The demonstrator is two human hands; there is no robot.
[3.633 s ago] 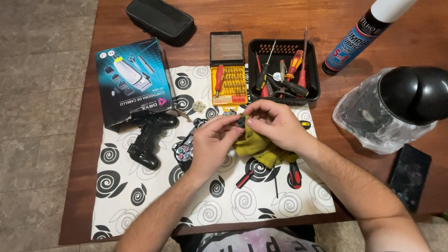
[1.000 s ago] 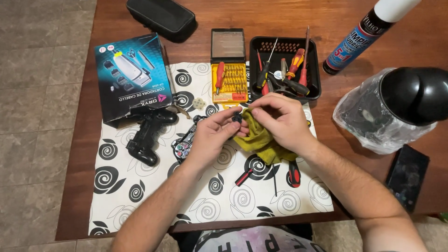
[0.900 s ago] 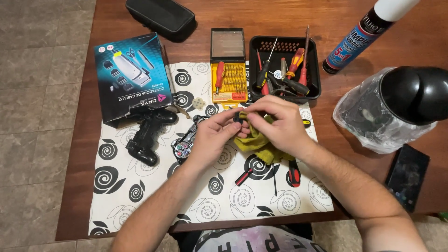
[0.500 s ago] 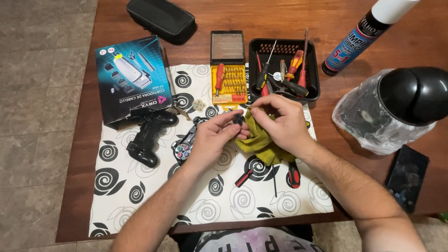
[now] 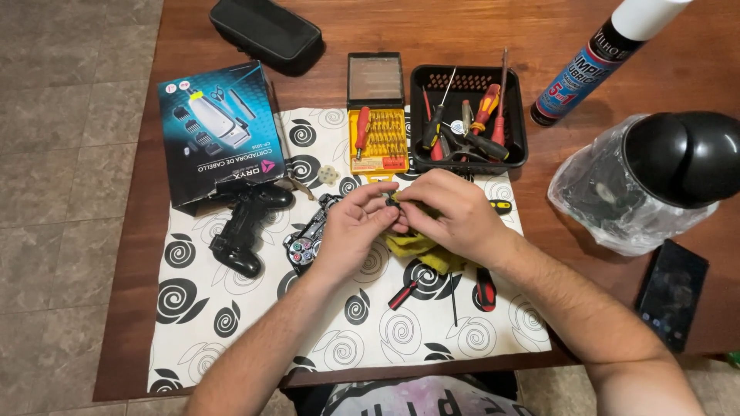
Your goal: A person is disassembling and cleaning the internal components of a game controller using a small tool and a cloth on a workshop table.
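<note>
1. The left hand (image 5: 351,231) and right hand (image 5: 447,212) are meeting over the middle of the cloth (image 5: 339,331), fingertips pinching one small dark part (image 5: 393,202) between them.
2. A yellow rag (image 5: 420,250) is lying under the right hand.
3. A black controller shell (image 5: 243,223) is resting near the cloth's left edge.
4. A tool tray (image 5: 466,115) is sitting toward the table's far edge.

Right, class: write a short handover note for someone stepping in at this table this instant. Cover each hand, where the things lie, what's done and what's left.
Left hand: fingers pinch a small dark part above the patterned mat.
Right hand: fingers meet the same part, over the yellow cloth.
Things: black controller shell lies left on the mat; the opened controller half sits beside the left hand; red-handled screwdrivers lie near the right forearm.
Done: controller is apart.
Left: small part still in hand; the halves remain separated.
</note>
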